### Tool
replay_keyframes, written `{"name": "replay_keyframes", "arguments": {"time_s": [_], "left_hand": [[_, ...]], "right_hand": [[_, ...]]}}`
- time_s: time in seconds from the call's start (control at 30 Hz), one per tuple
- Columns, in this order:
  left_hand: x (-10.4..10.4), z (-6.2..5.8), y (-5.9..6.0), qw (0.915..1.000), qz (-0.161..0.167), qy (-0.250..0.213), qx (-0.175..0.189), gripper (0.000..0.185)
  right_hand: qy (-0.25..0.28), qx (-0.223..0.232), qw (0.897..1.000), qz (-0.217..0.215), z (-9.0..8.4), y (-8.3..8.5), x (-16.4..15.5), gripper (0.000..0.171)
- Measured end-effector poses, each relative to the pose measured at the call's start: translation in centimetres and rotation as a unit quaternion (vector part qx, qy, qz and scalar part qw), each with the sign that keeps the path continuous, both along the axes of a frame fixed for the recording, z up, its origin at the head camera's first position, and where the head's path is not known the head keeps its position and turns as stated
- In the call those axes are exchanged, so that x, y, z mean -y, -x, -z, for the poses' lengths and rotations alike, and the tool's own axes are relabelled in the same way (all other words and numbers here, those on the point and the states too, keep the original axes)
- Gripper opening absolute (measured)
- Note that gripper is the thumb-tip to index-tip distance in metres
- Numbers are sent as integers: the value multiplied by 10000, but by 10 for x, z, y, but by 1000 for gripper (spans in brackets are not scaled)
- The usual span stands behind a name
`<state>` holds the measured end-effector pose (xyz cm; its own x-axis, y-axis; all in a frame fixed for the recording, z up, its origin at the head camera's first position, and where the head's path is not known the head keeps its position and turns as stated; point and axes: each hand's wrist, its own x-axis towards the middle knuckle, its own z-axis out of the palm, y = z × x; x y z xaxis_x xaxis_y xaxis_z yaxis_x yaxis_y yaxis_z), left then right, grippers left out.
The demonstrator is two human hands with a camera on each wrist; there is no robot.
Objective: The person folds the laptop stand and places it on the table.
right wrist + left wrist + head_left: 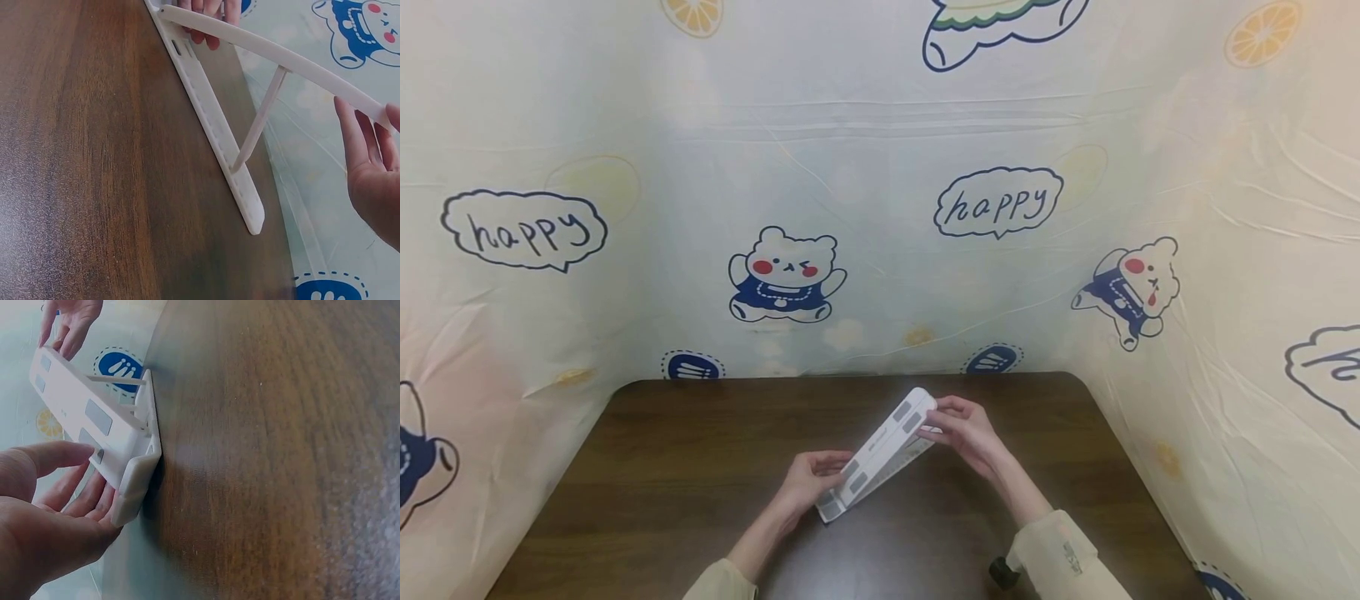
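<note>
A white folding stand (880, 454) sits on the dark wooden table (700, 467), its top plate (281, 59) propped up from the base (212, 131) by a thin strut (259, 122). Grey pads (98, 417) mark the top plate. My left hand (833, 477) holds the low near end, thumb over the plate and fingers (87, 497) under the front lip. My right hand (945, 418) pinches the raised far end; its fingers (359, 140) lie fairly straight beside the plate. In the left wrist view, the right hand (69, 325) appears at the top left.
A pale cartoon-printed sheet (880, 208) walls in the table at the back and both sides. A small black object (1002, 572) shows by my right sleeve (1067, 558). Bare wood stretches left and right of the stand.
</note>
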<state>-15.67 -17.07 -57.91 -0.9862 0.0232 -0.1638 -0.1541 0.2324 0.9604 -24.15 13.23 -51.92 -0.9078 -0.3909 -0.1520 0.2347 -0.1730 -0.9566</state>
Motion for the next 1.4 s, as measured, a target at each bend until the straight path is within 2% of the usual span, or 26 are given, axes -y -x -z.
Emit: {"name": "replay_keyframes", "arguments": {"time_s": [0.2,0.43,0.87,1.03,1.13,1.3,1.37,1.4], "left_hand": [[3,-4,5,10000,-10,11,-29,35],[8,-10,14,9997,-108,194,131,31],[14,-5,24,9997,9,219,126,33],[15,-3,24,9998,15,209,69,32],[17,-6,20,9998,-42,218,-5,32],[27,-9,10,9987,-174,376,-286,33],[34,-3,9,9966,-220,554,-574,34],[40,8,11,9942,-199,648,-839,34]], "right_hand": [[185,55,9998,90,-1,-3,1,13],[383,125,9990,180,-3,-7,6,12],[190,224,9986,448,-5,-9,12,15],[145,271,9984,467,-6,-7,13,18],[64,237,9989,407,-7,-4,13,25],[-158,109,9998,96,-10,2,10,49],[-292,75,9995,-71,-12,5,7,56],[-353,56,9992,-159,-13,7,6,58]]}}
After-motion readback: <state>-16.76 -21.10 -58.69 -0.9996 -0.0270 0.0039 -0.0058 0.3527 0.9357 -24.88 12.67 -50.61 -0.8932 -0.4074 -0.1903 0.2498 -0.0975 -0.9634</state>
